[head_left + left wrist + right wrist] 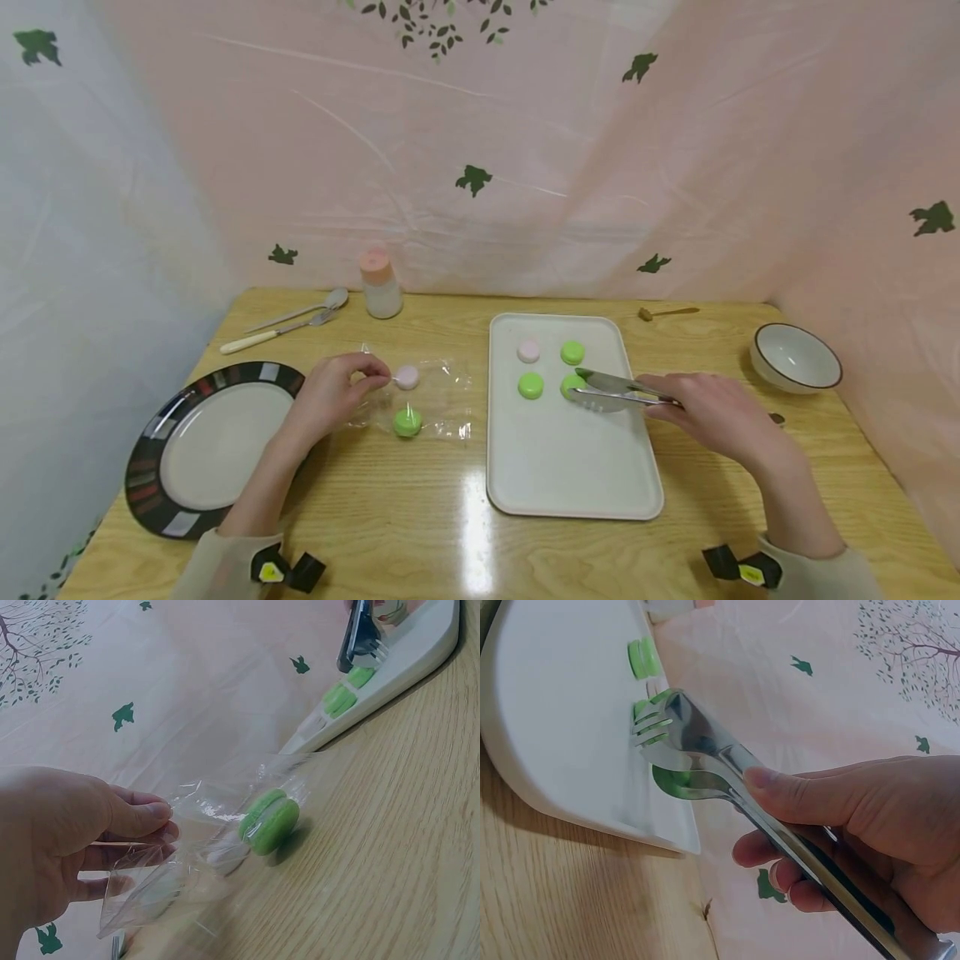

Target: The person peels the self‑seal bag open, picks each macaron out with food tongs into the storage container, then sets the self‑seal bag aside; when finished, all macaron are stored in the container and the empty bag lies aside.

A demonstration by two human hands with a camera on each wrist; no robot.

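My left hand (330, 396) pinches the edge of a clear plastic bag (448, 398) between thumb and fingers. Inside the bag lie a pink macaron (407, 377) and a green macaron (271, 823), the green one nearer to me. With my right hand (716, 412) I grip metal tongs (735, 754), one end slotted like a fork and the other spoon-shaped. Their parted ends overlap a green macaron (567, 384) on the white tray (570, 475). Two more green macarons (572, 352) and a pink macaron (528, 351) sit beside it on the tray.
Left of the bag is a dark-rimmed plate (225, 442), partly behind my left arm. A fork (258, 340), a spoon (300, 312) and a pink-capped jar (382, 296) stand or lie at the back. At right are a white bowl (795, 358) and a small wooden dipper (671, 312).
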